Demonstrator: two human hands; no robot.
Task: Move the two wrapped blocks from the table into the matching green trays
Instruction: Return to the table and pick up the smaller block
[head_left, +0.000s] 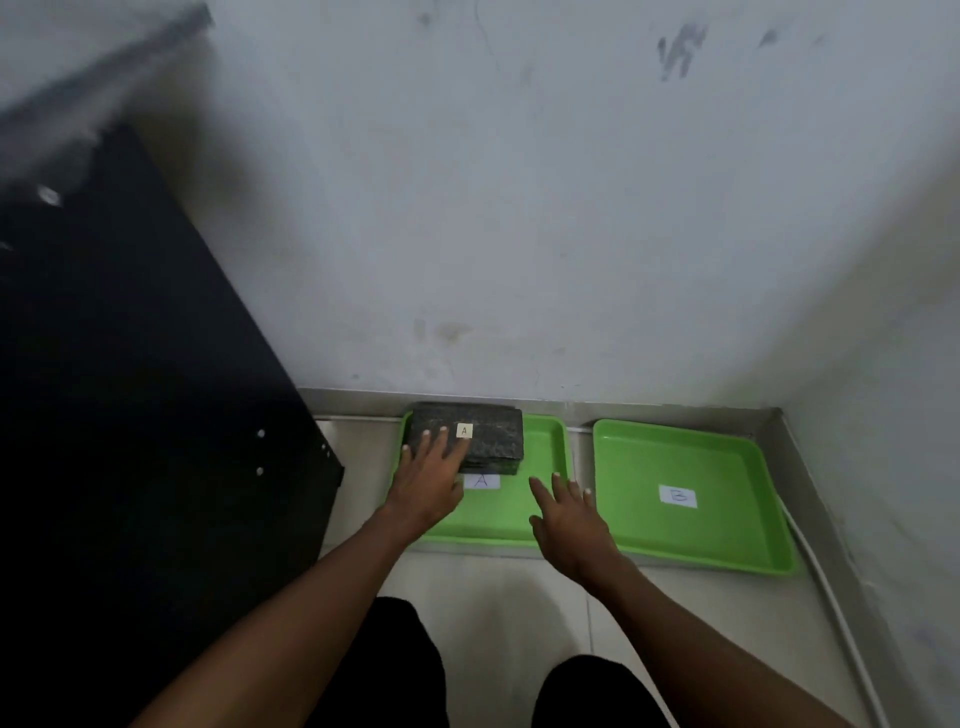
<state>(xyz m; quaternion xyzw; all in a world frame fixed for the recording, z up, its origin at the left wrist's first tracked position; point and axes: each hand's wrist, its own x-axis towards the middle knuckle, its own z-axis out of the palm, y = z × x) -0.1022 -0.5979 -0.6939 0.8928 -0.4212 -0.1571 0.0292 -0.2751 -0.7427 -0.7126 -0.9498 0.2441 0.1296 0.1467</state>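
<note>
on a pale tiled floor at the foot of a scuffed white wall (519, 208), two green trays lie side by side, close but apart, each with a white paper label on its base. the left tray (545, 499) carries a label marked a (481, 481) and the right tray (727, 467) one marked b (678, 496). a dark panel (130, 415) studded with small pale fasteners leans in from the left, its lower edge just beside the left tray, and a thin white pipe (831, 597) runs along the floor past the right tray's outer side. a dark wrapped block (483, 441) bearing a small tag lettered a (464, 430) sits in the far left corner of the tray marked a, its near edge just above that tray's label. the tray marked b holds nothing but its label, and only one wrapped block is in view. the left hand (428, 480) lies palm down with fingers spread flat across the block's top near its left end, pressing on it rather than gripping it. the right hand (569, 519) hovers palm down over the near right part of the same tray, fingers loosely splayed and holding nothing, clear of the block. both forearms reach forward from the bottom of the frame, above dark-clothed knees (405, 665).
</note>
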